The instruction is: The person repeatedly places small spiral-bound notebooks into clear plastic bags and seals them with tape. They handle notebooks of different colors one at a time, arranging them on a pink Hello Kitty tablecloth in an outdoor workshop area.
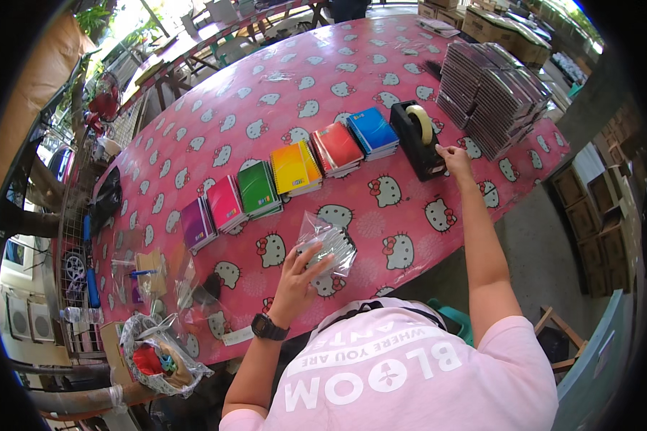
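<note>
My left hand [303,281], with a dark watch on its wrist, holds a clear plastic packet [332,248] against the pink table; its fingers lie spread over the packet's left side. Something pale with black edges shows through the plastic. My right arm reaches out to the black tape dispenser [417,147], which carries a yellowish tape roll [419,123]. At its near end, my right hand [454,159] pinches where the tape comes off; the strip itself is too small to make out. Left of the dispenser runs a row of spiral notebook stacks: blue [372,131], red [336,147], yellow [295,167], green [257,188], pink [225,202], purple [197,223].
Tall stacks of wrapped packs [485,93] stand at the table's right end, past the dispenser. Loose plastic and a blue pen [144,273] lie at the left, near a plastic-lined bag [158,355]. Cardboard boxes [589,208] are piled beyond the right edge.
</note>
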Available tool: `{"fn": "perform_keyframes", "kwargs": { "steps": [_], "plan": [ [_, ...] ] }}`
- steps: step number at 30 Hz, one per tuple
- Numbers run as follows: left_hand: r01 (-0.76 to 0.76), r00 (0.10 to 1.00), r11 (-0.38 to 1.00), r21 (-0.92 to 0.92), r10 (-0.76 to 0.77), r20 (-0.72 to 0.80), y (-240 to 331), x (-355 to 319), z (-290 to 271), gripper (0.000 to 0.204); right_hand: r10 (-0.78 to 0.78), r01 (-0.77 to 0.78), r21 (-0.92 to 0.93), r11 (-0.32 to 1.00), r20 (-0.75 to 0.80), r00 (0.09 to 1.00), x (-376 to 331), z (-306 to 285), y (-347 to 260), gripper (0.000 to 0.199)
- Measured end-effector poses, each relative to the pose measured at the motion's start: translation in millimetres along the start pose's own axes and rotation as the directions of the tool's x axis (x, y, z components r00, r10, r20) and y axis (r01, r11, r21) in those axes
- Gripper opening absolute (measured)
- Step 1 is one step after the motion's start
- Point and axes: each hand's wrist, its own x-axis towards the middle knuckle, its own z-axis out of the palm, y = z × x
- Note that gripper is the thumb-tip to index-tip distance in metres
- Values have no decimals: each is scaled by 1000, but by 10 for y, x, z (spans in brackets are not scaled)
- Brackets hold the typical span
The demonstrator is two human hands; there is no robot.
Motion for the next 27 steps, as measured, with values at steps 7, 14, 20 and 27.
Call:
{"fn": "perform_keyframes", "kwargs": {
  "steps": [7,14,20,27],
  "plan": [
    [18,999,1000,5,-18,-32,51,-84,-7,73,-188,217,404,889,-111,976,-462,-157,-32,17],
    [7,1000,1000,-6,-7,8,9,-33,-37,75,68,-656,473,589,779,623,-1013,222,-395,16],
    [-11,997,999,31,9,81,-39,-19,-83,77,-456,153,429,890,834,311,-1705,22,-2048,28],
    [27,988,997,70,-37,148,40,27,-198,80,-335,743,-305,596,746,575,-1883,-60,-2296,49]
  ]
}}
